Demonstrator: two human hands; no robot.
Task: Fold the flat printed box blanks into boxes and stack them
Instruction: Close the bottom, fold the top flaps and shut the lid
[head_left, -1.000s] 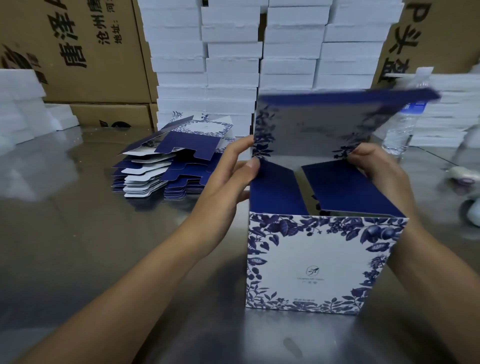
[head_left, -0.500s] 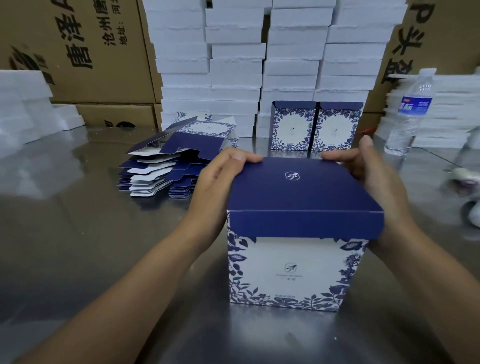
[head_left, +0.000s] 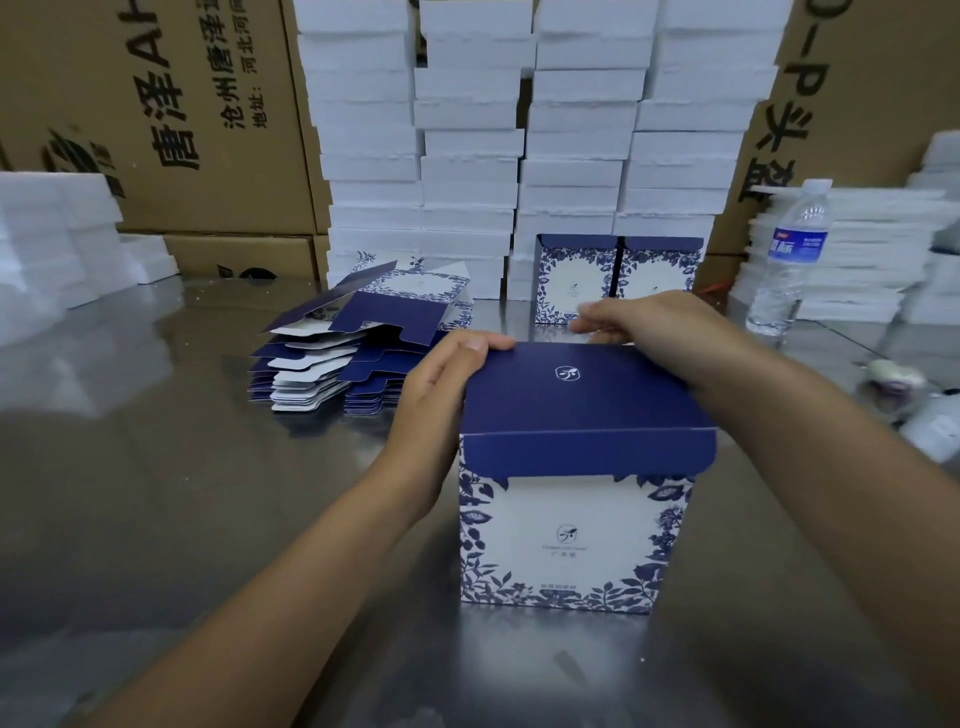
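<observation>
Now, left hand gripping left edge of box, right hand pinching lid's far edge.

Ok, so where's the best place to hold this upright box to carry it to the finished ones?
Its two side walls, below the lid, one hand from each side. The box stands upright with flat vertical walls, and the lid's front flap hangs outside the front face, untucked, so lifting by the top would likely pull it open.
</observation>
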